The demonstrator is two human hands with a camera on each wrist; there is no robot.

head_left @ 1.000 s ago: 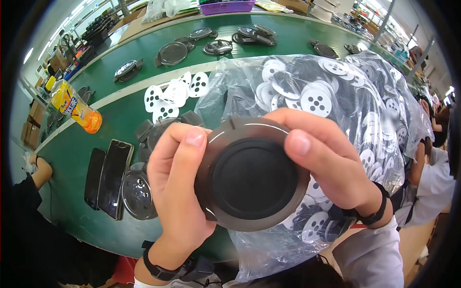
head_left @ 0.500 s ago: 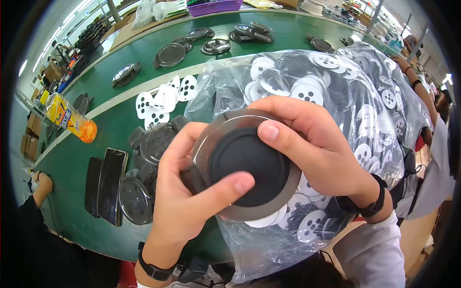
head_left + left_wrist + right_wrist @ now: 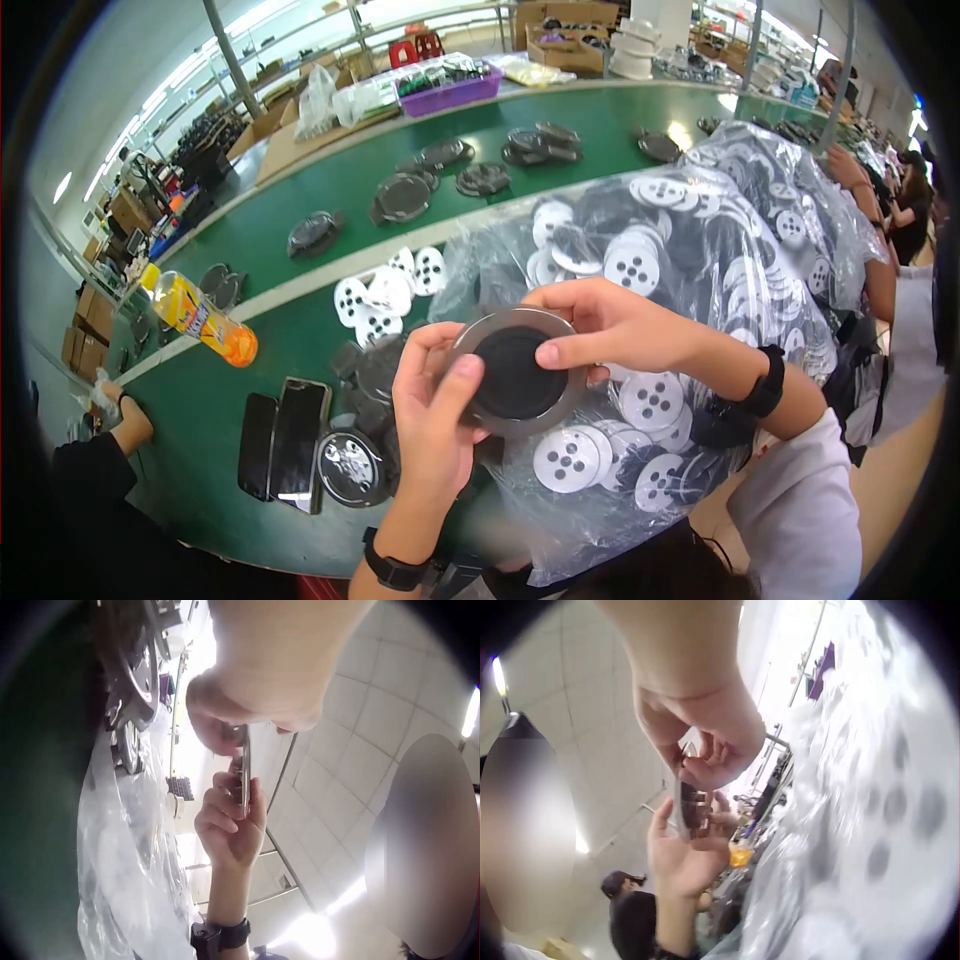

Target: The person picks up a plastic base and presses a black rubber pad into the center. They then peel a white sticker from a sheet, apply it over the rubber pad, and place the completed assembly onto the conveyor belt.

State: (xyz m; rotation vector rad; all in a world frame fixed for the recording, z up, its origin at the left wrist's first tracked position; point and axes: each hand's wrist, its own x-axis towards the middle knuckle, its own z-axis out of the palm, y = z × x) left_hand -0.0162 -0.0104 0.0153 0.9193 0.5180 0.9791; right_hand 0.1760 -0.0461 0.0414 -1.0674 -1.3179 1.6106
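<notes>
between both hands (image 3: 530, 375), a round dark disc (image 3: 518, 372).

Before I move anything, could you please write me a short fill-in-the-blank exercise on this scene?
The left hand and right hand hold a smoky round disc whose flat centre is coloured ____.
Side by side on the green table lie ____ dark rectangular phones.
The clear bottle of orange drink has a cap coloured ____.
Beyond the table's far edge, the rectangular plastic basket is coloured ____.

Missing words: black; two; yellow; purple.
</notes>
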